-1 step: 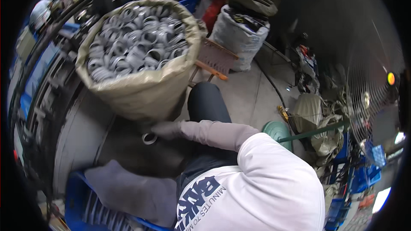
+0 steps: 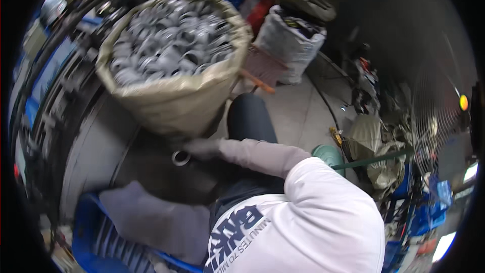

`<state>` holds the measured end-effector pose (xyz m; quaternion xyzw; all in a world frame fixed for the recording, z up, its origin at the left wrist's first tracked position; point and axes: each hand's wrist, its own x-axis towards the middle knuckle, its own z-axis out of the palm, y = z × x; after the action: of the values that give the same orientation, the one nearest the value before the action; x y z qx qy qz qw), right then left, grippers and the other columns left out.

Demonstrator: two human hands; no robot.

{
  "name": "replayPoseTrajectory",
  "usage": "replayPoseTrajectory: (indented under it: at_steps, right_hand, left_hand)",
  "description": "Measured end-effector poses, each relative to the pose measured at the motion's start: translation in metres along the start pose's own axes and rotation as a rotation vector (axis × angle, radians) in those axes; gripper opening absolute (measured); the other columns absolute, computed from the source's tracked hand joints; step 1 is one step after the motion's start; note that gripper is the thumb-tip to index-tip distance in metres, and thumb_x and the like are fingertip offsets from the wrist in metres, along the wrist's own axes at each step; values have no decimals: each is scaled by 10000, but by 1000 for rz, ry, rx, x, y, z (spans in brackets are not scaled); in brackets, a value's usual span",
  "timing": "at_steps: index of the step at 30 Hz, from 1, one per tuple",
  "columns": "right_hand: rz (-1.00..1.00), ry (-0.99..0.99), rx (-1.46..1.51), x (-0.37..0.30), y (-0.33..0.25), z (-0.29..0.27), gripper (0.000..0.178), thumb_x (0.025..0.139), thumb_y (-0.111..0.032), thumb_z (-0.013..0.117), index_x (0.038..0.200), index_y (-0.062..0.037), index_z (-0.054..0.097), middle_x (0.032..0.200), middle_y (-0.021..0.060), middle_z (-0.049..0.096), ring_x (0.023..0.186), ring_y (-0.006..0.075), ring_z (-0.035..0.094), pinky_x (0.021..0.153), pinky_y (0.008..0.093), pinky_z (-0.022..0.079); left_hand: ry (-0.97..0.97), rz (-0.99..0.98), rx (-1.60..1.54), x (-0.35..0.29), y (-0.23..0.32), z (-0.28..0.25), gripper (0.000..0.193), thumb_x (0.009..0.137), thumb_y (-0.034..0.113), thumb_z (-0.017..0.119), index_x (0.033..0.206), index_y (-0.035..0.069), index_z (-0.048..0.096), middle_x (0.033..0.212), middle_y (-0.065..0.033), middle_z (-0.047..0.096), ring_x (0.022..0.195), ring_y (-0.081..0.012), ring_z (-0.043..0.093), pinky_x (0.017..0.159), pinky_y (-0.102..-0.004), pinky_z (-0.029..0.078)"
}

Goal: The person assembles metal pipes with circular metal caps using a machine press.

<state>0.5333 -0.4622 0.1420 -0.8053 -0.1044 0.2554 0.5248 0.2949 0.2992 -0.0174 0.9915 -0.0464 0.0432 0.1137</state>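
My right hand (image 2: 203,148), blurred and in a dark covering, reaches low in front of the big sack. Its fingers are closed at the edge of a short grey ring (image 2: 181,158), whose open end shows. Similar grey rings (image 2: 169,40) heap up to the brim of the beige woven sack (image 2: 174,103). At lower left, grey fabric (image 2: 156,220) lies across the rim of a blue crate (image 2: 83,232); whether it is a sleeve or a loose cloth I cannot tell. My left hand cannot be made out.
A white sack (image 2: 288,40) with dark contents stands beyond my knee, near an orange-edged object (image 2: 260,83). On the right are a round green base (image 2: 327,155), a wire-guarded fan (image 2: 429,106) and crumpled bags (image 2: 366,131). Dark machinery (image 2: 55,86) lines the left.
The view has shifted slightly, so the sack and my right arm appear a little further right. The ring stays at my right fingers and shows more of its opening.
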Motion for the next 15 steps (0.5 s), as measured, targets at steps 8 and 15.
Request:
replayPoseTrajectory:
  at_steps: [8, 15]
  right_hand:
    - [229, -12, 542, -21, 5, -5, 471, 1093, -397, 619, 1366, -16, 656, 1248, 121, 727, 1123, 274, 722, 977, 427, 614]
    - [233, -217, 376, -5, 5, 4, 522, 1100, -431, 575, 1339, 25, 661, 1163, 113, 744, 993, 215, 732, 851, 364, 605]
  left_hand:
    - [-370, -503, 117, 28, 154, 102, 643, 889, 156, 700, 1516, 111, 569, 1552, -183, 546, 1464, -407, 486, 1213, -502, 418]
    - [-573, -540, 365, 4, 147, 75, 443, 909, 165, 687, 1347, 143, 629, 1301, -119, 660, 1257, -308, 628, 1083, -504, 447]
